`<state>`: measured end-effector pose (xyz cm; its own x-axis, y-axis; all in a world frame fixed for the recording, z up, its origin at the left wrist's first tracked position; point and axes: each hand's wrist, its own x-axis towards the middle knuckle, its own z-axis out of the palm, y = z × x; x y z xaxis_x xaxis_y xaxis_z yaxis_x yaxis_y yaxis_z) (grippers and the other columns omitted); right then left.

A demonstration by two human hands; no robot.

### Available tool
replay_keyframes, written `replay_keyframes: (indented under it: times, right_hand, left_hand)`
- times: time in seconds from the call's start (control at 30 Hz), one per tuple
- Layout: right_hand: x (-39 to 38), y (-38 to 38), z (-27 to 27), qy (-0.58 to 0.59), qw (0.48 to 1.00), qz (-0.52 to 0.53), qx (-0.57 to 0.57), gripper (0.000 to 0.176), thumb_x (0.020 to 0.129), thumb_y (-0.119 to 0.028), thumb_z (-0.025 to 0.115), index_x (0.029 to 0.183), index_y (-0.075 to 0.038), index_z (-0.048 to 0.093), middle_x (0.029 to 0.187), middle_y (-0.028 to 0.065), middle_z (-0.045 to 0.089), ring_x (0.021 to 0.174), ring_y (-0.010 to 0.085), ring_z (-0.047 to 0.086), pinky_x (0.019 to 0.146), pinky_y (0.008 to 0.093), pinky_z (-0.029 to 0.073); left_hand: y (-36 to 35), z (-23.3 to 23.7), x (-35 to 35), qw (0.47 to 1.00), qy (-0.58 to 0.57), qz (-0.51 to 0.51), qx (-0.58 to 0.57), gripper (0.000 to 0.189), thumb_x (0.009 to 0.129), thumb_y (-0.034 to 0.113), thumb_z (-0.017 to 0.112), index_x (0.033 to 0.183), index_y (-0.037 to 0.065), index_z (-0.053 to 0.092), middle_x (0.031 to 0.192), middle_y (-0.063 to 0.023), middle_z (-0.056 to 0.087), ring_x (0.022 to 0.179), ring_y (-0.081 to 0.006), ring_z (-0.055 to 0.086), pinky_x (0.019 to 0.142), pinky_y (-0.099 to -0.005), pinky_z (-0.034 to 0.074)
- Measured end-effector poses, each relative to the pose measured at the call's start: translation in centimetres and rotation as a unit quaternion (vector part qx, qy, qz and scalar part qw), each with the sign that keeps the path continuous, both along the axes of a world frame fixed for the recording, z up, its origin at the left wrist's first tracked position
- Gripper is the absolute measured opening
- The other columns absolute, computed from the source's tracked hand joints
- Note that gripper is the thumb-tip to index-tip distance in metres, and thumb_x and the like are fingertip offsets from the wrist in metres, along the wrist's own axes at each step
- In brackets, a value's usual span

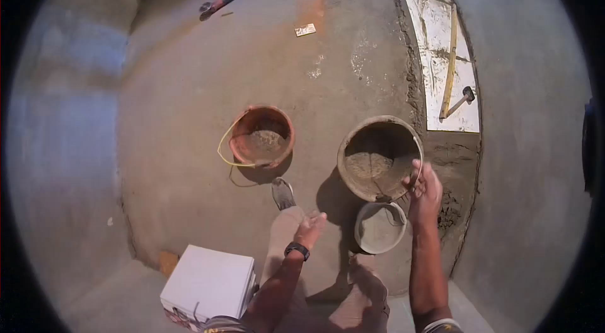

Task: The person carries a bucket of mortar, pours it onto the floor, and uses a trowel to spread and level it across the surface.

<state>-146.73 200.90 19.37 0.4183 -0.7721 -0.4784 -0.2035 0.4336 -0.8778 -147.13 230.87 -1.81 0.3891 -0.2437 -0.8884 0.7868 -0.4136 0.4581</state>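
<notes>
My right hand (pixel 425 191) is closed around the thin handle (pixel 419 153) at the right rim of a large mortar-stained bucket (pixel 345 172). Grey material (pixel 368 164) lies in the bottom of that bucket. Just below it stands a smaller pale bucket (pixel 359 232), whose contents I cannot make out. Over my left leg hovers my left hand (pixel 309 229), a dark watch on its wrist, fingers loosely apart and holding nothing. An orange bucket (pixel 237 144) with a yellow handle and some grey residue inside stands ahead of it.
White tiles (pixel 441 71) run along the right wall, bearing a yellow level (pixel 450 62) and a mallet (pixel 465 97). A red angle grinder (pixel 218 5) with a cord lies at the far left. A white box (pixel 211 279) stands lower left; a small pale block (pixel 305 30) lies farther off.
</notes>
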Motion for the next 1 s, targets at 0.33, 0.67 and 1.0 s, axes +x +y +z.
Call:
replay_keyframes:
  times: [0.33, 0.67, 1.0]
  right_hand:
    - [32.3, 4.8, -5.5, -0.021, 0.999, 0.040, 0.015, 0.039, 0.091, -0.034, 0.064, 0.109, 0.000, 0.060, 0.081, 0.0015, 0.054, 0.068, 0.0113, 0.052, 0.066, 0.0300, 0.047]
    - [43.5, 14.7, -17.8, -0.020, 0.959, 0.237, -0.154, 0.049, 0.086, -0.037, 0.069, 0.104, 0.007, 0.062, 0.089, 0.0120, 0.066, 0.082, 0.0161, 0.060, 0.076, 0.0318, 0.049]
    - [20.1, 20.0, -22.1, 0.269, 0.852, 0.408, -0.187, 0.045, 0.089, -0.043, 0.059, 0.098, 0.002, 0.059, 0.086, 0.0238, 0.062, 0.081, 0.0396, 0.060, 0.071, 0.0433, 0.047]
  left_hand:
    - [11.2, -17.6, 25.2, 0.955, 0.023, 0.286, 0.079, 0.047, 0.082, 0.037, 0.074, 0.112, 0.005, 0.059, 0.098, -0.0098, 0.063, 0.086, -0.0200, 0.064, 0.072, -0.0355, 0.055]
    - [26.7, -20.8, 29.5, 0.912, 0.044, 0.402, 0.072, 0.020, 0.089, 0.031, 0.062, 0.100, 0.014, 0.059, 0.075, 0.0023, 0.058, 0.070, -0.0174, 0.060, 0.063, -0.0349, 0.051]
    - [26.5, -13.8, 27.0, 0.905, 0.155, 0.386, 0.091, 0.066, 0.088, 0.059, 0.058, 0.133, 0.012, 0.047, 0.134, -0.0075, 0.050, 0.118, -0.0251, 0.053, 0.098, -0.0426, 0.042]
